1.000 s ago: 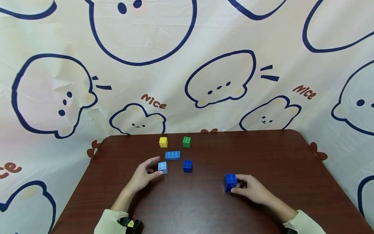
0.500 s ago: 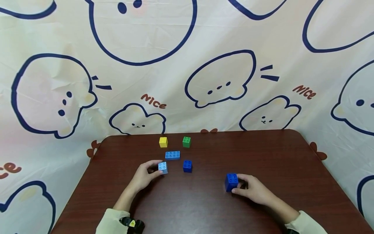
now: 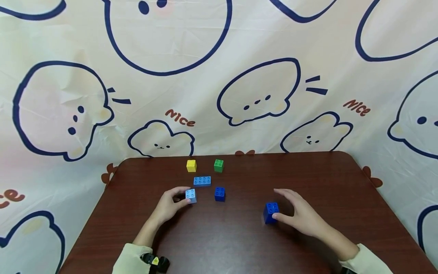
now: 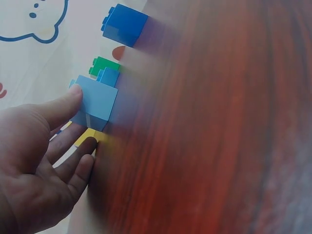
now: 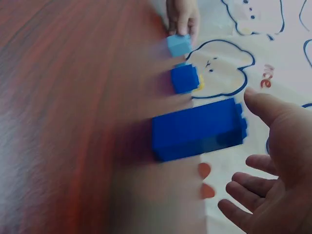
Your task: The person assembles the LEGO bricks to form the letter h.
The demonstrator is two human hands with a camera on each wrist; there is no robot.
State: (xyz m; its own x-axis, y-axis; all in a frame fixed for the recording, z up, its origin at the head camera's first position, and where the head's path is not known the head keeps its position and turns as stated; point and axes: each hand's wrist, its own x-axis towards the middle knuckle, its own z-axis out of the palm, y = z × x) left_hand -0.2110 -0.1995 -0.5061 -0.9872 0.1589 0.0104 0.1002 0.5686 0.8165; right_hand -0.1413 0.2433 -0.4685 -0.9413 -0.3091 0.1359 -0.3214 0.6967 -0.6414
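Observation:
My left hand (image 3: 169, 207) holds a light blue brick (image 3: 190, 196) between thumb and index finger on the table. In the left wrist view its thumb tip lies on the light blue brick (image 4: 97, 100). My right hand (image 3: 304, 217) has its fingers spread beside a tall dark blue block (image 3: 270, 213) standing upright, studs up. In the head view the right thumb overlaps the block's edge; the right wrist view shows a gap between the fingers and the dark blue block (image 5: 197, 130). A smaller dark blue brick (image 3: 219, 194) sits just right of the light blue one.
Behind the hands stand a longer medium-blue brick (image 3: 202, 181), a yellow brick (image 3: 191, 166) and a green brick (image 3: 218, 165). All are on a dark brown table (image 3: 294, 171). A cartoon-printed cloth (image 3: 205, 95) hangs behind its far edge.
My right hand has let go of the tall dark blue block, its fingers opening away to the right and back. The left hand's index finger has come in against the light blue brick.

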